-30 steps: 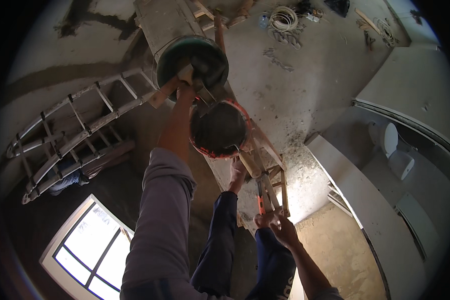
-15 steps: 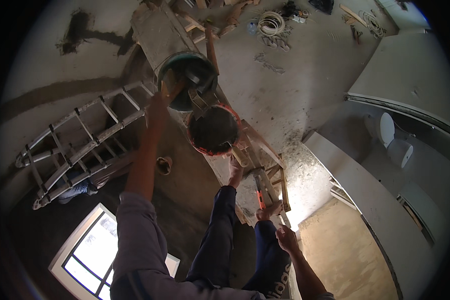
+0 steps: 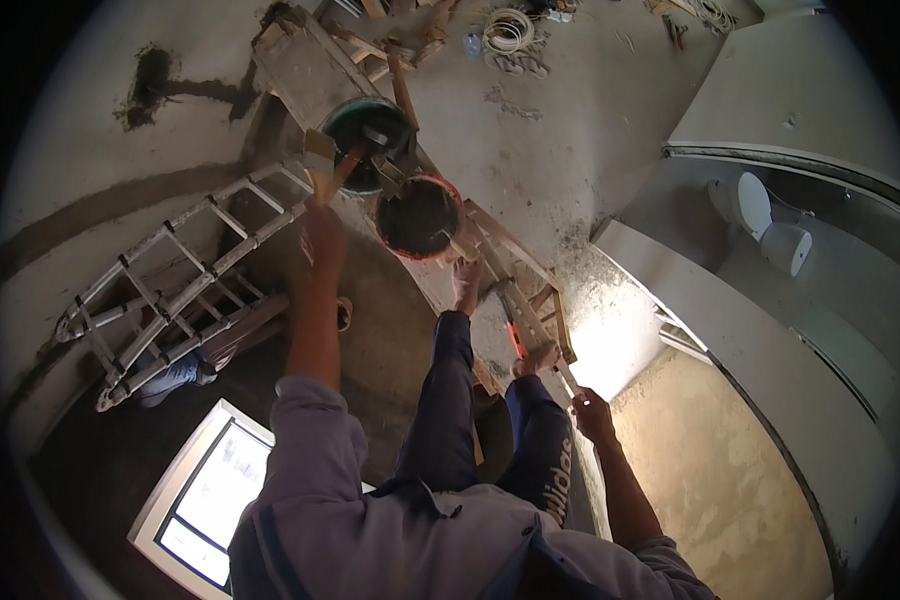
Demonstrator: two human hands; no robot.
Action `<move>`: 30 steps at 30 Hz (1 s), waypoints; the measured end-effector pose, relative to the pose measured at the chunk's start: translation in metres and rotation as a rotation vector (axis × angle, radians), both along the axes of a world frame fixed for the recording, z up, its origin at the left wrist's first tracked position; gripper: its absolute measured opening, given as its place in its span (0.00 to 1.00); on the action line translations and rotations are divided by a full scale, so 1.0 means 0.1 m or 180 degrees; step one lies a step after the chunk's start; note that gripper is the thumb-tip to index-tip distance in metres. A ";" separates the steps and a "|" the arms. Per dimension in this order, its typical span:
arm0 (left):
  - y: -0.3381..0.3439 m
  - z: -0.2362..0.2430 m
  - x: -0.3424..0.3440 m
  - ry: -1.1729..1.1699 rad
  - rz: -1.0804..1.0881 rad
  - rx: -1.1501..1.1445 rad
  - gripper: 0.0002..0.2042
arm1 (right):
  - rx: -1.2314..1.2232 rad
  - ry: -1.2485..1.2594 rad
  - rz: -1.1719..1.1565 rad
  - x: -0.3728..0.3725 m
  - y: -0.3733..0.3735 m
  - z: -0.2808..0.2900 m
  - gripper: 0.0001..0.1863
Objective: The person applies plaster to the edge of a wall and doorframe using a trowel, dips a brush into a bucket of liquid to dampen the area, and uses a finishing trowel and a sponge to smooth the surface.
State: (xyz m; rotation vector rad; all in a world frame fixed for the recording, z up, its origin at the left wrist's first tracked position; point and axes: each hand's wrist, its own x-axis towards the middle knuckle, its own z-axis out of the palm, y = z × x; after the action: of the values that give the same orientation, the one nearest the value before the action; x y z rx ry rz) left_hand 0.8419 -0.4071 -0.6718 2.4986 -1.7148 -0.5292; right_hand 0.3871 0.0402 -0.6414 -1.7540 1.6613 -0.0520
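My left hand (image 3: 322,235) reaches far out and grips a wooden-handled tool (image 3: 342,168). The tool's pale head lies at the rim of a green bucket (image 3: 370,120). Right beside that stands an orange bucket (image 3: 420,215) full of dark mortar. Both buckets sit on a wooden trestle (image 3: 530,290), and my bare feet stand on it too. My right hand (image 3: 592,412) is low at the trestle's near end, closed on a thin pale stick (image 3: 570,378). An orange-handled tool (image 3: 515,338) lies by my right foot.
An aluminium ladder (image 3: 160,290) lies on the floor far below on the left, with a person (image 3: 185,365) partly under it. There is a window (image 3: 205,490) at lower left, a toilet (image 3: 770,225) beyond a wall on the right, and a cable coil (image 3: 508,30) at top.
My left hand has drawn back from the green bucket's rim toward me, still holding the tool. My right hand stays by the trestle's end. The view has shifted slightly.
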 end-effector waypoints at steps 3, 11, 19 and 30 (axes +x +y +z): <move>0.51 0.32 -0.45 0.0212 -0.0158 -0.0829 0.13 | 0.1274 -0.0449 -0.1417 -0.01 -0.07 0.20 0.19; 1.49 -1.40 -0.26 -0.0093 -0.0157 0.0979 0.16 | 0.1438 -0.0244 -0.1350 -0.03 0.37 0.06 0.13; 1.67 -1.14 -0.33 0.0311 -0.0210 0.0162 0.15 | 0.0734 0.0044 -0.0482 -0.34 0.91 0.12 0.08; 1.39 -0.20 -0.25 0.0353 -0.0288 0.0313 0.19 | 0.1359 -0.0442 -0.1815 -0.11 0.58 0.70 0.20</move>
State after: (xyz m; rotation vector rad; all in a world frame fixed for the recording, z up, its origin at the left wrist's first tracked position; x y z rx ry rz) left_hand 0.8166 -0.2678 -0.6922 2.4127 -1.8087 -0.7623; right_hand 0.3764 0.0980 -0.5710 -0.9138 1.8538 -0.0712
